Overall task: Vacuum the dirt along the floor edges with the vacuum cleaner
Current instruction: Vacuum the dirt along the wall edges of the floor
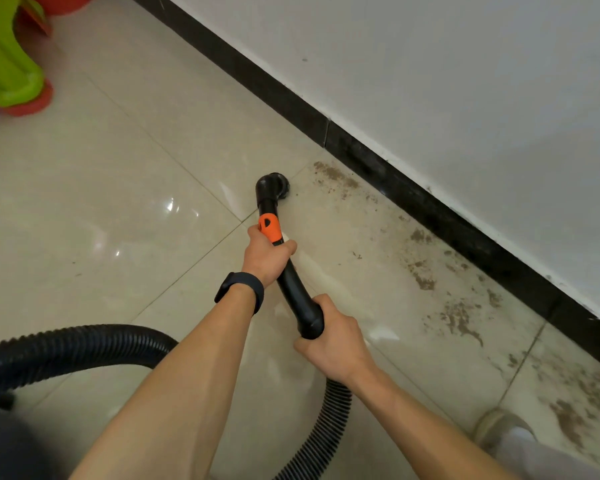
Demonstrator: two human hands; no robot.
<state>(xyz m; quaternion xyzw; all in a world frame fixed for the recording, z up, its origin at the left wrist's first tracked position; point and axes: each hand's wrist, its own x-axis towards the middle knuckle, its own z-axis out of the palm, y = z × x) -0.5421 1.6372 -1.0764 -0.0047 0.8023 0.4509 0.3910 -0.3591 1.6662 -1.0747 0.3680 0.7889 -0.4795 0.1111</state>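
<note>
Left hand gripped the vacuum wand behind its orange collar; right hand gripped the rear end; nozzle lay ahead.

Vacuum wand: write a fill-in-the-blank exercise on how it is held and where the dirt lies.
1. The left hand grips the wand at its ____ collar.
2. The dirt lies along the ____ baseboard.
3. The dark wristband is on the ____ wrist.
Missing words: orange; black; left.
</note>
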